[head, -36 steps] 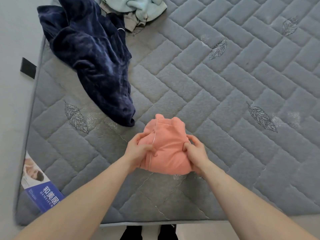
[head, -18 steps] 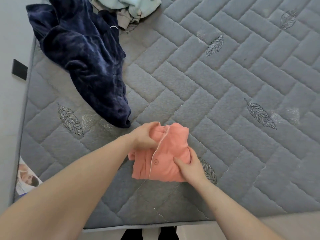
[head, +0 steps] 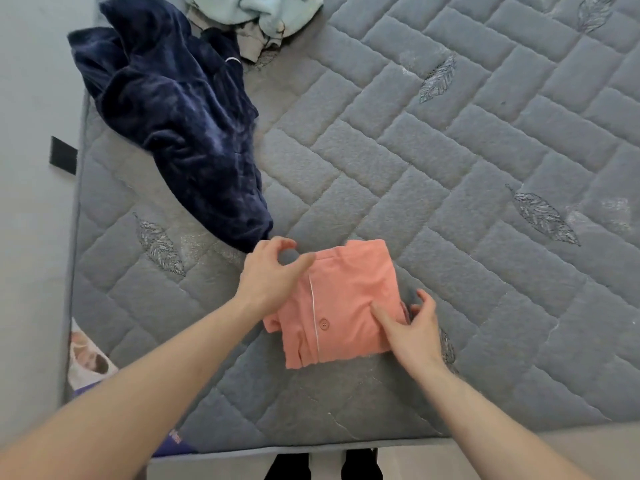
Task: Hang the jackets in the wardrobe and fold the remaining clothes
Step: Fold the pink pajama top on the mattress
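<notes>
Grey quilted mattress (head: 450, 168), stitched in a brick pattern with leaf motifs, is filling most of the frame, with a strip of pale floor (head: 31, 168) running down the left edge. A folded coral-pink garment (head: 346, 299) with white piping and one button is lying flat on the mattress just below the centre of the frame, near the lower edge of the bed. The left hand (head: 268, 275) is hovering at the garment's upper left corner, its fingers loosely curved and spread, holding nothing; whether it is touching the fabric I cannot tell. The right hand (head: 414, 332) is resting at the garment's lower right corner, thumb lying on top of the cloth and fingers relaxed beside its right edge, not curling round it. A crumpled navy velvet garment (head: 180, 126) is sprawling across the upper left of the frame, its lower end reaching close to the left hand. A pale mint garment (head: 263, 12) is bunching on top of a beige one at the top edge. A printed label (head: 90, 358) is sitting on the mattress corner at the lower left, partly hidden by the left forearm.
</notes>
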A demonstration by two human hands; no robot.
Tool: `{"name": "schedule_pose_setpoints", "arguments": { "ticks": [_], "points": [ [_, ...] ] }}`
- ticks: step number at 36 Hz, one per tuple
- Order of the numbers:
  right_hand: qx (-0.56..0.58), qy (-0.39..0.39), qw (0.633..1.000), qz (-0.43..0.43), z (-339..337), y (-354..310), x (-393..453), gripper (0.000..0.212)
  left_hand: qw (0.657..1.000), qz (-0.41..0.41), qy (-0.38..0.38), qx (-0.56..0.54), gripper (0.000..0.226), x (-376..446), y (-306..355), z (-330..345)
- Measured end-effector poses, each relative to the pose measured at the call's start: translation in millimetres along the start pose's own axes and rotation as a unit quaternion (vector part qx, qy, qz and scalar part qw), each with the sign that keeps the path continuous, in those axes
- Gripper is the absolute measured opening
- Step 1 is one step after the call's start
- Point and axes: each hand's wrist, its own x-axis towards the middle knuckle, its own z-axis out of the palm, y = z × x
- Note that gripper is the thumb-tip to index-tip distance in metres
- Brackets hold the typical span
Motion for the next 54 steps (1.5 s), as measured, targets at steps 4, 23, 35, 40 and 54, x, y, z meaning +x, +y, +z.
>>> {"name": "schedule_pose_setpoints", "arguments": {
  "ticks": [4,23,35,40,54],
  "points": [
    [0.089,-0.009,0.99,0.107,15.8,1.8,-8.1,0.106,0.977,-0.188,-0.1,-0.003,0.128,-9.8,-2.6,17.8],
    [0.142,-0.139,0.973,0.114,-20.3,-5.9,-58.5,0.083,0.893,-0.251,-0.212,-0.306,0.044,-72.4,-33.4,6.6],
    [0.183,-0.142,0.973,-0.005,-125.8,-68.3,-261.1,0.034,0.865,-0.174,-0.38,-0.277,0.05,-217.1,57.6,-101.3],
    [0.327,-0.055,0.943,0.029,-150.3,-70.4,-333.7,0.04,0.869,-0.114,-0.402,-0.263,0.051,-264.3,95.5,-135.7],
    [0.538,0.053,0.841,-0.014,-248.6,-39.8,-464.7,0.039,0.873,0.116,-0.461,-0.107,0.043,-384.9,237.5,-143.6]
  ]
}}
